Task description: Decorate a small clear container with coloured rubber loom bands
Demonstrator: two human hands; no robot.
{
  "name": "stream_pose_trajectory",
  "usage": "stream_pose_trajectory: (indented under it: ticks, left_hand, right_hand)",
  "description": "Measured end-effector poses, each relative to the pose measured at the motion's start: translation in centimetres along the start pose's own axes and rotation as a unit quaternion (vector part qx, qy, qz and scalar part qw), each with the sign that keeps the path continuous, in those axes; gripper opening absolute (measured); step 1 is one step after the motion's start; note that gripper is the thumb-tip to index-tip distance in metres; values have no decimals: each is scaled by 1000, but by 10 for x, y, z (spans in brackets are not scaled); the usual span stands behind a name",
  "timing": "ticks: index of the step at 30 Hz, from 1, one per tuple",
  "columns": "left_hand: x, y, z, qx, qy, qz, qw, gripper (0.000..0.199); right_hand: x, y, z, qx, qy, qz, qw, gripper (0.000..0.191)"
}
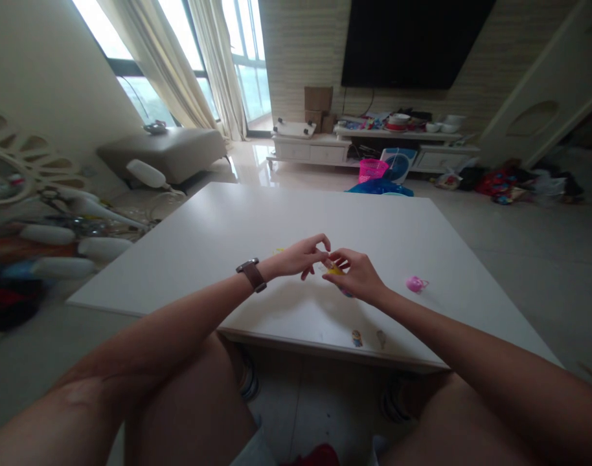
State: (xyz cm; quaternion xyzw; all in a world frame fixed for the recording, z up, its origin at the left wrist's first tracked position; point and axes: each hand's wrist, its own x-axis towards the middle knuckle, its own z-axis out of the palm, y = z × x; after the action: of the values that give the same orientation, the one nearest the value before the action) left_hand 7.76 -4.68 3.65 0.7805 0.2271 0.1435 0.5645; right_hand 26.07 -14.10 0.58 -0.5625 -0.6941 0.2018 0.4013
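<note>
My right hand (358, 274) holds a small yellow thing with a clear part (333, 268) between thumb and fingers, just above the white table (257, 220). My left hand (303, 256) meets it from the other side, fingers bent and tips pinched at its upper end; what lies in that pinch is too small to make out. Something blue shows under my right hand, mostly hidden. To the right lies a small pink toy-like piece (416, 283). Close to the near edge are a yellow-and-blue cartoon figure sticker (357, 338) and a pale flat piece (381, 338).
A bit of yellow (280, 250) peeks out behind my left wrist. Beyond the table stand a pink basket (372, 169) and a blue plastic bag (381, 187). White chair-like parts (148, 175) are at the left. My knees are below the near edge.
</note>
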Motion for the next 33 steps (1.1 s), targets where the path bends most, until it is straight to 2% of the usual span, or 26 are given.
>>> stream_pose_trajectory:
  ticks: [4, 6, 8, 11, 13, 15, 18, 21, 24, 29, 33]
  left_hand:
    - [-6, 2, -8, 73, 29, 14, 997, 26]
    - [-5, 3, -12, 73, 49, 30, 996, 27]
    - [-2, 1, -22, 56, 95, 40, 993, 26]
    - [2, -11, -49, 51, 205, 30, 977, 24]
    - [0, -28, -73, 116, 237, -13, 964, 20]
    - [-7, -49, -94, 218, 221, -94, 946, 21]
    - [-19, -82, -114, 296, 173, -182, 922, 44]
    - [-20, -104, -117, 328, 112, -181, 920, 57]
    - [-12, -117, -113, 366, 89, -150, 914, 59]
    - [4, -126, -109, 398, 75, -97, 909, 41]
    - [6, -128, -107, 366, 77, -108, 921, 23]
  right_hand:
    - [-3, 3, 0, -10, 2, -2, 1000, 29]
    - [-3, 3, -1, -7, 7, 3, 1000, 29]
    - [-2, 3, -2, -4, 11, 6, 1000, 30]
    - [-1, 2, -3, -9, 22, 12, 1000, 30]
    - [0, 3, -4, -13, 26, 18, 999, 30]
    - [0, 5, -4, -14, 27, 22, 999, 29]
    - [-1, 8, -5, -17, 23, 20, 999, 29]
    - [-2, 9, -5, -18, 17, 11, 1000, 30]
    - [-3, 10, -4, -23, 12, 9, 1000, 30]
    - [-3, 13, -2, -31, 7, 8, 999, 31]
    - [-3, 15, -1, -36, 4, 2, 999, 30]
